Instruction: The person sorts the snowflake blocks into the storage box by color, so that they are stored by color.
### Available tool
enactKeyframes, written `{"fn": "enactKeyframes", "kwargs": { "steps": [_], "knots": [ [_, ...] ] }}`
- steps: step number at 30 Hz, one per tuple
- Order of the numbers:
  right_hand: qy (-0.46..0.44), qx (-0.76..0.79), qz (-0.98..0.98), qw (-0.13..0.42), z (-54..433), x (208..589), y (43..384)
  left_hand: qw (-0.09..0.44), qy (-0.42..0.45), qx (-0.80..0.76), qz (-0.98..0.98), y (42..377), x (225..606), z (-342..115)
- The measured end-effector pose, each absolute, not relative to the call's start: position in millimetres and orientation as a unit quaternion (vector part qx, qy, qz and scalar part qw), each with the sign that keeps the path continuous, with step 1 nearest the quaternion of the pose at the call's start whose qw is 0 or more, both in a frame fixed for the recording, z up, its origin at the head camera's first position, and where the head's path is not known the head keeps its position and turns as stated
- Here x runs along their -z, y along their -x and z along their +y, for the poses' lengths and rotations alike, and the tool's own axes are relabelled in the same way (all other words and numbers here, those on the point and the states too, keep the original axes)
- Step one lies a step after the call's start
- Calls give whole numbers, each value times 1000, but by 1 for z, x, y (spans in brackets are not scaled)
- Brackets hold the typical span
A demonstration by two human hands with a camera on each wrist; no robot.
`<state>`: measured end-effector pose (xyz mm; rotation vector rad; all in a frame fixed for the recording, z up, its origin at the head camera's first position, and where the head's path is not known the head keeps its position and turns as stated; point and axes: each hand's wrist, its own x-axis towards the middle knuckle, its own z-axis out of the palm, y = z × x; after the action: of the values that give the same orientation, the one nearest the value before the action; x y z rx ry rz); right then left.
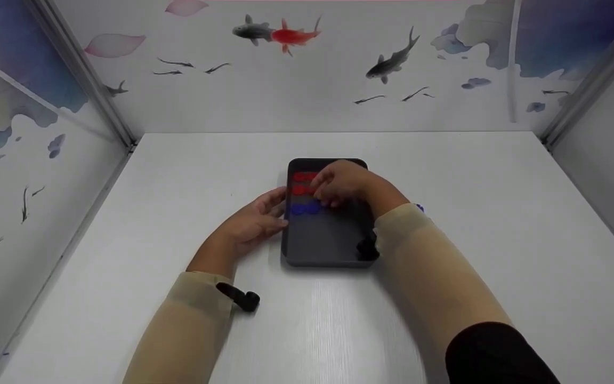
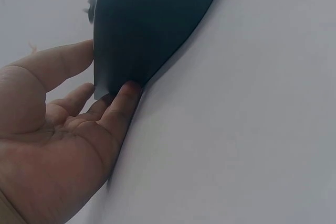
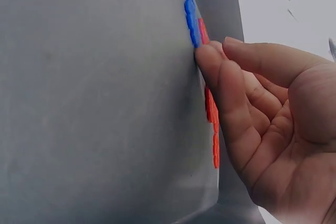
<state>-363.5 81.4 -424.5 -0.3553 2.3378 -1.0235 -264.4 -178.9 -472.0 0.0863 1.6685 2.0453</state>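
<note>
A dark grey rectangular tray (image 1: 323, 240) stands on the white table. On its floor lie small flat red pieces (image 1: 299, 189) in two rows at the far left. Nearer me is a row of blue pieces (image 1: 305, 208) with scalloped edges. My left hand (image 1: 256, 224) touches the tray's left wall from outside with thumb and fingers, which extend along it in the left wrist view. My right hand (image 1: 341, 184) reaches in over the tray, its fingertips touching beside the red and blue pieces (image 3: 190, 11). The right wrist view shows nothing between its thumb and fingers.
A small blue thing (image 1: 420, 207) shows on the table beyond my right sleeve (image 1: 435, 266), mostly hidden. A small black device (image 1: 240, 297) sits at my left wrist. White panels (image 1: 307, 96) printed with fish enclose the table (image 1: 205, 160) at the back and sides.
</note>
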Motion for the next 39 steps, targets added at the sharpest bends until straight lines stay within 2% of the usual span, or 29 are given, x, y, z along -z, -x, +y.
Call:
{"fn": "enactKeyframes", "kwargs": {
  "steps": [10, 19, 24, 39],
  "knots": [
    [166, 427, 856, 238, 94, 402, 355, 244, -34, -750, 614, 264, 472, -179],
    [172, 465, 848, 188, 138, 383, 336, 240, -36, -754, 611, 265, 473, -179],
    [151, 466, 857, 159, 170, 388, 326, 238, -31, -750, 616, 264, 474, -180],
    [56, 460, 874, 149, 258, 419, 324, 241, -20, -745, 622, 265, 473, -180]
  ]
}}
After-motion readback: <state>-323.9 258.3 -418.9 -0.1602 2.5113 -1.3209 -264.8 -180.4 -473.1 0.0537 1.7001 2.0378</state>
